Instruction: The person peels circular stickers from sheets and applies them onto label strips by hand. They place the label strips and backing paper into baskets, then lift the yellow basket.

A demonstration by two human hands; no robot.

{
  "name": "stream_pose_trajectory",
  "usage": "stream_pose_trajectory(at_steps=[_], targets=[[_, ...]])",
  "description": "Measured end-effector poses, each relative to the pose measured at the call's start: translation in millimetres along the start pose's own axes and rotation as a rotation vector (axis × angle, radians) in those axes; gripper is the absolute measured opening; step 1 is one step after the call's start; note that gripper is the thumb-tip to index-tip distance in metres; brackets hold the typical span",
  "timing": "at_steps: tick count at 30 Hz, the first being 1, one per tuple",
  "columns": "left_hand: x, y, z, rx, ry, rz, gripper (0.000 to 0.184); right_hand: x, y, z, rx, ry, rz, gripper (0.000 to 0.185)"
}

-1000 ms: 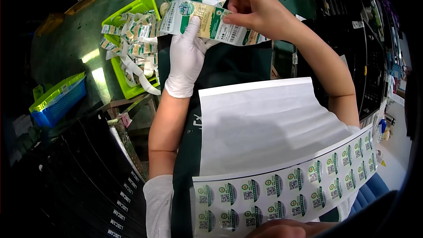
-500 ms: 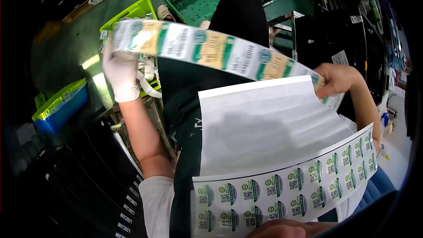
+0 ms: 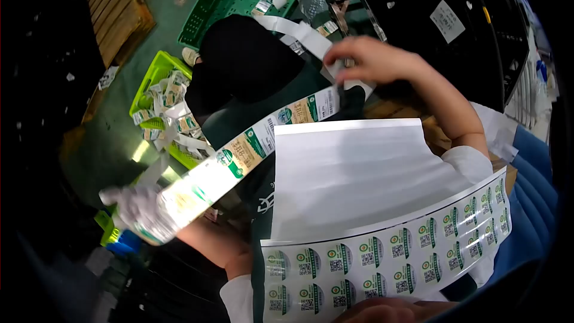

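A strip of labels [image 3: 242,152], green, white and tan with barcodes, stretches slantwise across my lap. My left hand [image 3: 134,208], in a pale glove and blurred by motion, grips its lower left end. Towards the upper right, my right hand [image 3: 371,60], bare, has its fingers curled round the strip's other end; the fingertips are partly hidden. From there a pale band [image 3: 299,31] runs up and left past my knee. A white sheet [image 3: 353,170] fills the near middle of the view, above a sheet of round green QR-code stickers [image 3: 368,257].
A green crate [image 3: 206,9] with loose labels stands on the floor. A lime-green basket [image 3: 143,87] holds many label pieces. Wooden pallets [image 3: 122,12] lie at upper left, a black case [image 3: 433,0] at upper right, and a blue thing [image 3: 523,185] at right.
My left hand has moved down and left with its end of the strip. My right hand has moved up and left. The view has shifted; the sticker sheet stays put in it.
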State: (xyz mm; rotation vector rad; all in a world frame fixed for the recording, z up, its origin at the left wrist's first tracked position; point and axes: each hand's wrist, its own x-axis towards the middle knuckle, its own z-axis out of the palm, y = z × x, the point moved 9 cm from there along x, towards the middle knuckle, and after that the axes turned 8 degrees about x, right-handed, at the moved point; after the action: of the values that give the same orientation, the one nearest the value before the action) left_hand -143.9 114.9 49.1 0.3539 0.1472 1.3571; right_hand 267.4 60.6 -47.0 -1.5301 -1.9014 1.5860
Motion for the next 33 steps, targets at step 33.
stream_pose_trajectory(at_steps=[33], targets=[[-38.9,-30.1,-10.1,1.664,0.502,0.18,0.051,40.1,-138.9,28.7,0.533,0.617,-0.842,0.008]])
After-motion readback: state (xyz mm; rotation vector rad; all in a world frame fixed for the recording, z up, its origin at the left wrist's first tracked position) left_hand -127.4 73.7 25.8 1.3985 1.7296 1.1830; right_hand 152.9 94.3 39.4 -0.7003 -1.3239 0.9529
